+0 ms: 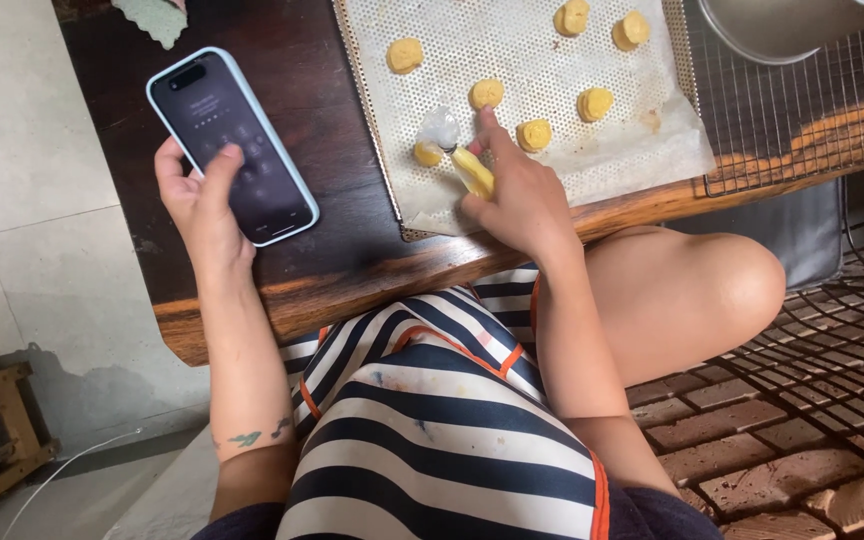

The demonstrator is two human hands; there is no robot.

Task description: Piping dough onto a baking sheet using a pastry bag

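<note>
The left hand (pixel 197 205) is closed around a phone (pixel 232 147) in a pale blue case, thumb resting on its lit screen, held above the left end of the dark wooden desk (pixel 342 250). The right hand (pixel 517 195) is curled around a yellow piece of dough (pixel 473 172), its forefinger stretched out toward a small round dough piece (pixel 486 93) on the baking mat (pixel 512 50). Just left of that hand lie another dough piece (pixel 428 154) and a scrap of clear wrap (pixel 439 127). More dough rounds dot the mat. A wire rack (pixel 802 110) sits to the right, with a metal bowl (pixel 782 25) on it. A striped apron (pixel 432 420) covers the lap.
</note>
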